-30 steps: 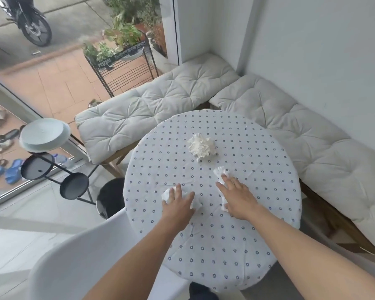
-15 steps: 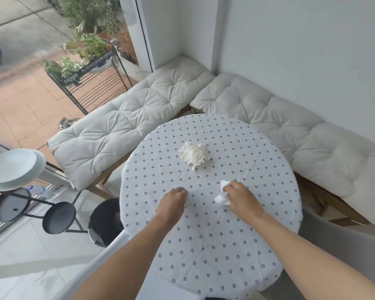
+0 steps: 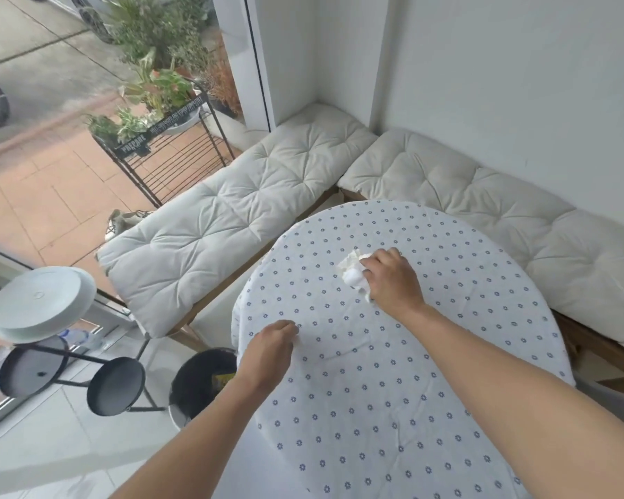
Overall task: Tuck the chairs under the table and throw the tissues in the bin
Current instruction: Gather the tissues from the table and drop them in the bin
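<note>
A round table [image 3: 375, 408] with a dotted white cloth fills the lower right. My right hand [image 3: 393, 279] rests near its middle, fingers closed over crumpled white tissues [image 3: 352, 271] that stick out to the left of the fingers. My left hand [image 3: 271, 349] is a closed fist at the table's left edge; the tissue it covered earlier is hidden inside it. A black bin [image 3: 202, 383] stands on the floor just left of the table, below my left hand, with something yellow inside.
Cushioned benches [image 3: 231, 217] run along the window and along the wall [image 3: 483, 196] behind the table. A black stand with round trays [image 3: 116, 385] and a white plate [image 3: 40, 300] stands at the left. A wire plant rack [image 3: 166, 153] is outside the glass.
My right hand carried its tissue forward onto the crumpled ball in the table's middle. My left hand closed over its tissue and drew toward the left edge. The view shifted left.
</note>
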